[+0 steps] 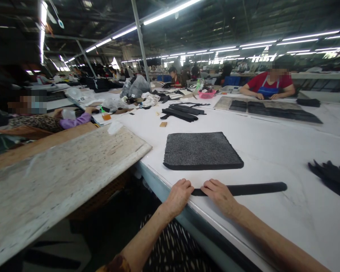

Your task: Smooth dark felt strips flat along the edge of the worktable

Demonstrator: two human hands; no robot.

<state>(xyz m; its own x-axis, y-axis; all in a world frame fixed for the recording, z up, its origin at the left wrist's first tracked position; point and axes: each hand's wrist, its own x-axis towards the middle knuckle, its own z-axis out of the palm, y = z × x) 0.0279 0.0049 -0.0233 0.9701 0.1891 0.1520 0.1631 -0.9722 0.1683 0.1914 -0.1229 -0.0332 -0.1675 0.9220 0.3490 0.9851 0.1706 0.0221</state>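
A long black fabric strip lies flat on the white table along its near edge. My left hand has its fingers curled down on the strip's left end. Close beside it, my right hand pinches the same strip, whose rest stretches out to the right. The fingertips of both hands are partly hidden. Just beyond them rests a neat stack of dark grey textured fabric pieces with a black band along its front edge.
A worn board adjoins the white table on the left. Black strips lie farther back, and a dark fabric pile sits at right. A co-worker in a blue apron leans over a board opposite; another person is at left.
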